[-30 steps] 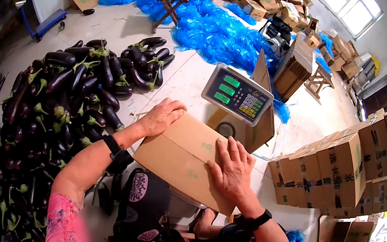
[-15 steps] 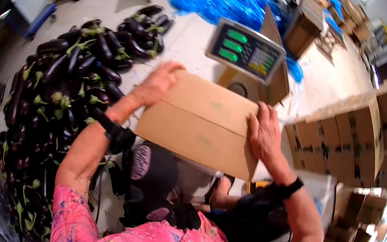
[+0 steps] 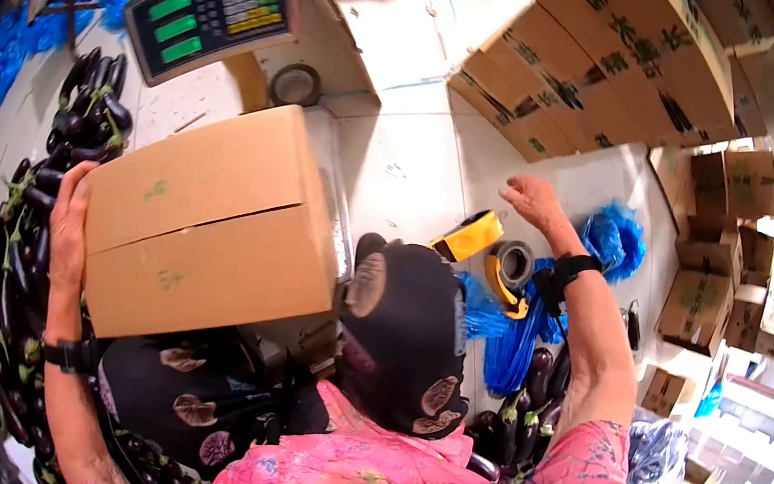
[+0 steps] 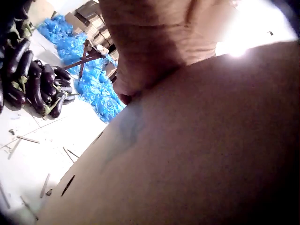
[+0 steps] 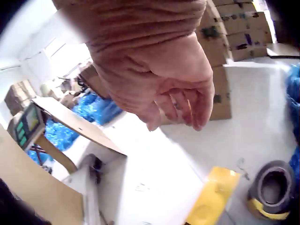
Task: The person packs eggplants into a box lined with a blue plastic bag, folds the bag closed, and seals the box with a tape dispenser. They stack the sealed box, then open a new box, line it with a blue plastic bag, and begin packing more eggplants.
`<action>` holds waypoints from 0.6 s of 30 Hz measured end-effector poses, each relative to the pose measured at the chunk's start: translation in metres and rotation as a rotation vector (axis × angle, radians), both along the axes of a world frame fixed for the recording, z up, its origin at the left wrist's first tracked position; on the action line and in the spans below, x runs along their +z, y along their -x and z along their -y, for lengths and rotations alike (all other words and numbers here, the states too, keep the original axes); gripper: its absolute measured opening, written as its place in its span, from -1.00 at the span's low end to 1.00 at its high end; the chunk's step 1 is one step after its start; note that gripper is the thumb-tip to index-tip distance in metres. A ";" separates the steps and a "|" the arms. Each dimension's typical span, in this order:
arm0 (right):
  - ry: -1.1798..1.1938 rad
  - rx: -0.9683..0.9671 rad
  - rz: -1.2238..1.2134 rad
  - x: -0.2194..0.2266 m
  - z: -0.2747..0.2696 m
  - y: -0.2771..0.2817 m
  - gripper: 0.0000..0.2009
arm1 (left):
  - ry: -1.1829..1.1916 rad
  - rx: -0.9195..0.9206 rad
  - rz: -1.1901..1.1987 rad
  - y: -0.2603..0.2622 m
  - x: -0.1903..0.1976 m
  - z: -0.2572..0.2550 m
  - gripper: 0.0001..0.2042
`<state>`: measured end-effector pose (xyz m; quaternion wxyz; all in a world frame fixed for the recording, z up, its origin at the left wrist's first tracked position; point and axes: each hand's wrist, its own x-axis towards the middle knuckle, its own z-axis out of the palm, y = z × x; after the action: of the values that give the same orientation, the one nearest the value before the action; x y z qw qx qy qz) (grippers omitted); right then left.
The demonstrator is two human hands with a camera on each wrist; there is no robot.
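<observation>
A closed cardboard box [image 3: 199, 212] with green print rests on the platform of a scale [image 3: 338, 199], whose display [image 3: 206, 11] glows green. My left hand [image 3: 70, 227] lies against the box's left side with fingers extended; in the left wrist view the hand [image 4: 154, 51] presses at the cardboard edge. Away from the box, my right hand [image 3: 537, 205] hangs in the air, fingers loosely curled around nothing. Below it on the floor lies a yellow tape dispenser [image 3: 469, 236] with a roll of tape [image 3: 514, 260], both also in the right wrist view.
A heap of eggplants [image 3: 21, 285] spreads along the left, and more eggplants [image 3: 533, 407] lie at my right. Packed boxes [image 3: 607, 64] are stacked ahead to the right. Blue plastic bags [image 3: 516, 354] lie near the dispenser; a dark roll [image 3: 295, 86] sits beneath the display.
Both hands were on the box earlier. My right hand has let go and moved right toward the tape dispenser; the left remains at the box's side. The view has swung to the right.
</observation>
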<state>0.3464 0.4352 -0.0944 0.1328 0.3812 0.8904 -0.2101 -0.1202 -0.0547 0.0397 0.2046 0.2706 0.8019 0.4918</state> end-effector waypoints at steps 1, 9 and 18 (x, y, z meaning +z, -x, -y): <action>0.038 -0.041 0.067 -0.016 0.000 -0.021 -0.53 | 0.009 0.008 -0.051 -0.002 -0.001 -0.002 -0.71; -0.499 0.541 -0.023 -0.072 0.082 -0.042 -0.56 | 0.017 0.017 -0.047 0.007 -0.008 0.002 -0.64; -0.237 0.045 0.138 -0.095 0.087 -0.020 -0.62 | 0.001 0.044 -0.044 0.002 -0.005 0.002 -0.70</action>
<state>0.3666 0.3486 -0.1898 0.1524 0.3875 0.9062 -0.0736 -0.1220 -0.0563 0.0342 0.1760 0.2635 0.8123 0.4897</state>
